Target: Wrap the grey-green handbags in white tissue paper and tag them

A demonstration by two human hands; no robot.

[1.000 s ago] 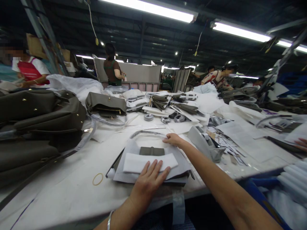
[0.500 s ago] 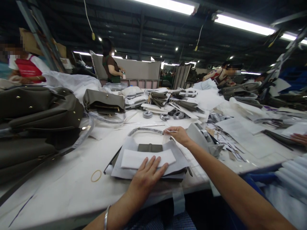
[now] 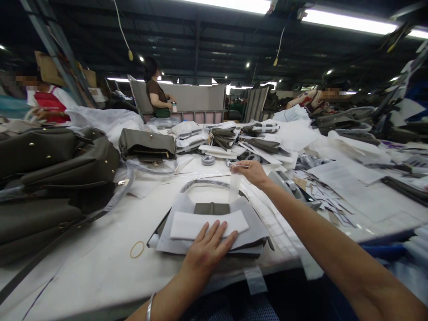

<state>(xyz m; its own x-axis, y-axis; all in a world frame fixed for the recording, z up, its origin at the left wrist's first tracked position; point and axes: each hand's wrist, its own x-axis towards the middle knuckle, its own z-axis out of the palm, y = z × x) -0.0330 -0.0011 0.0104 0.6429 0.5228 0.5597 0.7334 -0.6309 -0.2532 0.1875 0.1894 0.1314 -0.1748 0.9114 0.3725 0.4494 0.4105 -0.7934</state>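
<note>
An olive-grey handbag (image 3: 211, 208) lies on the white-covered table in front of me, its looped handle (image 3: 203, 183) wrapped in film. A sheet of thin white paper (image 3: 256, 223) covers most of it. On top rests a folded white foam strip (image 3: 187, 225). My left hand (image 3: 210, 245) lies flat on the foam's lower edge, fingers spread. Above the handle's right side, my right hand (image 3: 249, 171) pinches the top of a translucent tape strip (image 3: 235, 185), which hangs down toward the bag. To the right, partly behind my forearm, sits a grey tape dispenser (image 3: 284, 183).
Several olive bags (image 3: 67, 165) are piled at left, and another bag (image 3: 147, 145) stands behind. A rubber band (image 3: 137, 249) lies left of the work. Paper scraps (image 3: 323, 200) spread at right. A tape piece (image 3: 256, 280) hangs off the front edge. Co-workers (image 3: 158, 93) are beyond.
My right hand has risen and moved slightly away from the handle, so more of the tape strip hangs below it. My left hand stays on the foam.
</note>
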